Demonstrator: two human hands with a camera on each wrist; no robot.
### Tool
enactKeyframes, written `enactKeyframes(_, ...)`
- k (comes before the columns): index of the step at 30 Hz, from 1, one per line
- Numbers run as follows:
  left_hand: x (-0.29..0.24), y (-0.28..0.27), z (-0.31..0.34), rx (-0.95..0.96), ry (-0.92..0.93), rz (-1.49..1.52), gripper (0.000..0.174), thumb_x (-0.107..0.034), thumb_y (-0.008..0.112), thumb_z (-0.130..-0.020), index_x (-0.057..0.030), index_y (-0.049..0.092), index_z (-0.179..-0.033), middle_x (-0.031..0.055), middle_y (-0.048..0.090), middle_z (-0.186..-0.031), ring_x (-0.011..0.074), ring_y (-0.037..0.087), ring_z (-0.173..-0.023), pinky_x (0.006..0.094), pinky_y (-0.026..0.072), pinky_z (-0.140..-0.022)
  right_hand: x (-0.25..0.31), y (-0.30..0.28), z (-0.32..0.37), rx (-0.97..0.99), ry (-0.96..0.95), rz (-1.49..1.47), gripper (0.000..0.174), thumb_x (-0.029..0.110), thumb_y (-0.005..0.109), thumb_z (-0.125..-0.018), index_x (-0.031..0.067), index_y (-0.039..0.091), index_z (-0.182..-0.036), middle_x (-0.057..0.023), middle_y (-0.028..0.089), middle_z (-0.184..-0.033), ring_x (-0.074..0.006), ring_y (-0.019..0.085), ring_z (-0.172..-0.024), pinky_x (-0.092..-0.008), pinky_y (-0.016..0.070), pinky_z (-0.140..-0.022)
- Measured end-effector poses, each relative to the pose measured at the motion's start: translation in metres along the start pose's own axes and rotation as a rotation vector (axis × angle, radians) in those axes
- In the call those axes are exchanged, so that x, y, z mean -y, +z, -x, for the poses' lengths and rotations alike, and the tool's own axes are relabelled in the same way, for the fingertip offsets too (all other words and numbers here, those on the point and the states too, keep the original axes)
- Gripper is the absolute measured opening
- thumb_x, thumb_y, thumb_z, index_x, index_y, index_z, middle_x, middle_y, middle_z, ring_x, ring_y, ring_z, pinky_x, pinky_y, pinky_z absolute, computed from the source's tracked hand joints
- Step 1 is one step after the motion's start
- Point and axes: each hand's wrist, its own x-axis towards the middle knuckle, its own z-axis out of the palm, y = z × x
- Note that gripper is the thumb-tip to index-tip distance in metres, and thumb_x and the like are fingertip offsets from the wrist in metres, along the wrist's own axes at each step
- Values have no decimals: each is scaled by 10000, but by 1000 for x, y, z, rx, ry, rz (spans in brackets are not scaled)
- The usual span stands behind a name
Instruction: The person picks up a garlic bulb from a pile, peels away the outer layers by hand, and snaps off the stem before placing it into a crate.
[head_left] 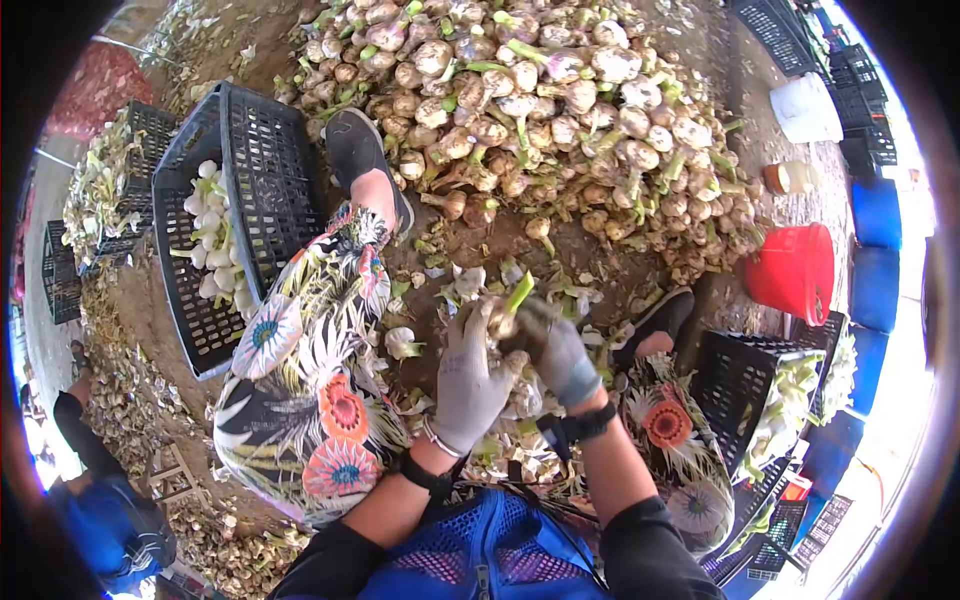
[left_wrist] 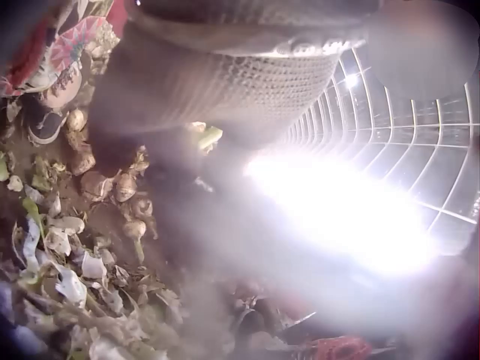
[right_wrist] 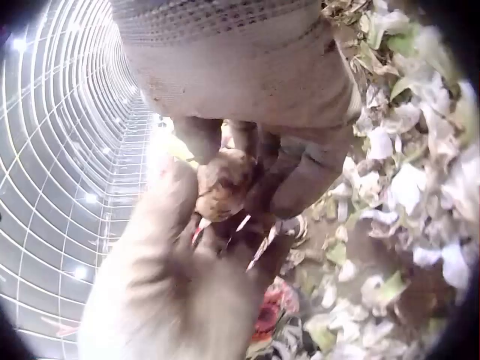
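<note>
Head view: left hand [head_left: 470,378] and right hand [head_left: 562,352], both gloved, close round one garlic bulb [head_left: 503,318] at frame centre, green stalk upward. Garlic pile [head_left: 530,110] lies upper centre.

Left wrist view: glare and blur; grip not discernible. Loose bulbs [left_wrist: 124,187] lie at left.

Right wrist view: right-hand fingers [right_wrist: 300,172] curl round the bulb at centre, with the left hand cupping it from below.

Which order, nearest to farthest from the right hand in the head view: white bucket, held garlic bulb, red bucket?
1. The garlic bulb, gripped by the right hand at centre.
2. The red bucket, off to the right.
3. The white bucket, far upper right.
</note>
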Motion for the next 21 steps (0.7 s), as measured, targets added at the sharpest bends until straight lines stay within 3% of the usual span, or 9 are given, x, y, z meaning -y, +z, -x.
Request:
enactKeyframes(1,3,1,3,-20,57,18,652,-68,714,-790,1,443,-1379,252,522,-1265,442,539,-1158,455,477,-960,1,4,18,-3,-425,636,451,11,650,-905,-9,553,-1345,-114,637,-1266,-202,676,-1012,-301,559,-823)
enactKeyframes(3,7,-3,11,2,82,-15,653,-60,712,-784,-14,446,-1378,248,522,-1266,434,554,-1138,452,484,-944,8,7,38,-34,-462,837,397,71,662,-926,-25,582,-1302,-90,660,-1211,-192,661,-1023,-298,539,-886)
enactKeyframes(5,-3,-8,14,93,132,15,634,-45,698,-780,-21,459,-1367,238,529,-1257,421,571,-1115,447,492,-926,15,13,39,-285,274,-341,383,132,692,-930,-38,598,-1261,-62,673,-1157,-142,640,-1013,-276,523,-866)
enactKeyframes(6,-10,-10,17,96,111,15,620,-34,704,-765,-14,482,-1344,234,550,-1221,411,578,-1094,443,496,-917,24,16,37,-281,88,-470,350,172,700,-939,-64,635,-1190,-34,688,-1025,-83,608,-916,-244,503,-769)
enactKeyframes(7,-13,-11,20,95,120,16,620,-34,704,-765,-14,482,-1344,234,550,-1221,411,578,-1094,443,496,-917,33,15,39,-284,79,-468,350,172,700,-939,-64,635,-1190,-34,688,-1025,-83,608,-916,-244,503,-769)
enactKeyframes(9,-14,-13,24,109,119,122,588,-18,694,-806,5,493,-1358,166,609,-1223,282,628,-1091,348,492,-953,57,12,42,-297,156,187,300,166,686,-948,-86,674,-1110,-14,688,-916,-50,575,-819,-223,472,-697)
enactKeyframes(10,-8,-9,25,171,-23,452,567,1,669,-836,15,490,-1374,99,613,-1225,155,597,-1091,297,482,-960,60,13,46,-339,125,154,255,150,665,-957,-87,698,-1046,16,671,-834,-44,540,-771,-227,457,-673)
enactKeyframes(13,-5,-14,29,240,-39,527,539,27,627,-862,24,484,-1382,56,594,-1224,101,564,-1082,270,475,-962,76,11,65,-357,164,-25,265,189,669,-957,-52,683,-1066,-31,685,-794,-76,590,-742,-261,491,-688)
enactKeyframes(21,-19,-21,29,284,128,423,502,11,650,-863,-10,520,-1348,41,595,-1199,111,552,-1094,273,462,-965,91,2,79,-282,167,-651,294,54,653,-938,-59,624,-1207,-49,684,-1061,-104,640,-954,-251,515,-868)
